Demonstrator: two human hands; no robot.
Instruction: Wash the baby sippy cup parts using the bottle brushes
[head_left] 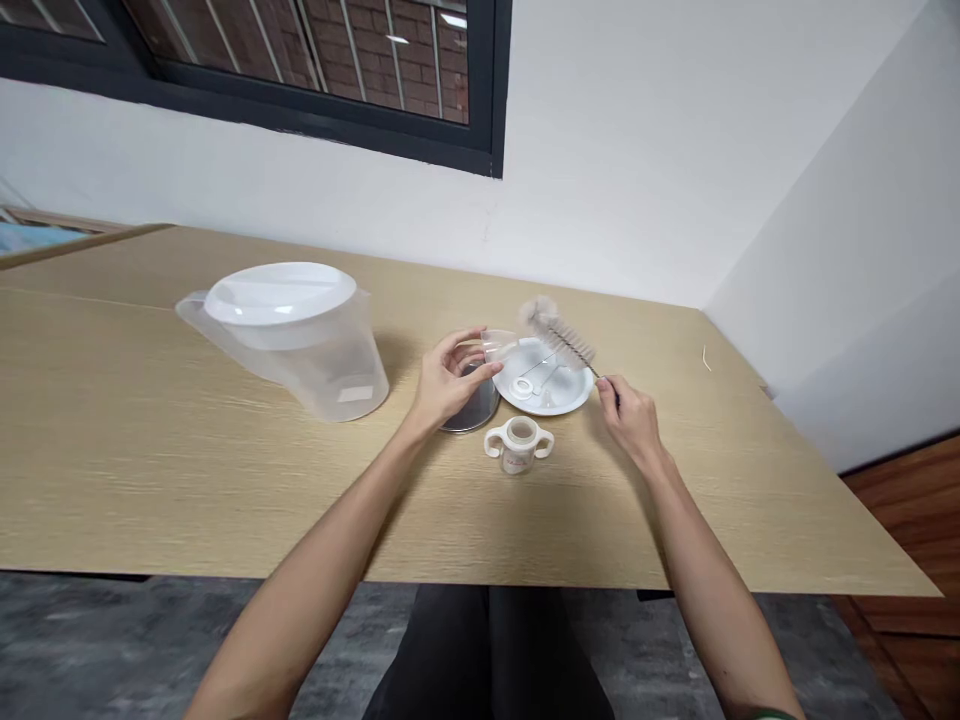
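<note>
My left hand [450, 380] is shut on a small clear plastic cup-like piece [499, 346], holding it above a round steel container [474, 408]. My right hand [630, 420] pinches the wire handle of a bottle brush [559, 335], whose grey bristles hang over a white plate [568, 398]. A small white ring [523, 387] and thin utensils lie on that plate. Just below the plate stands a white two-handled sippy cup [518, 445] without a lid, between my hands and nearer to me.
A large clear plastic pitcher [322, 365] with a white lid stands to the left on the light wood table [187, 470]. A thin pale sliver [706, 359] lies at the right. White walls meet behind the table, and a dark-framed window sits above.
</note>
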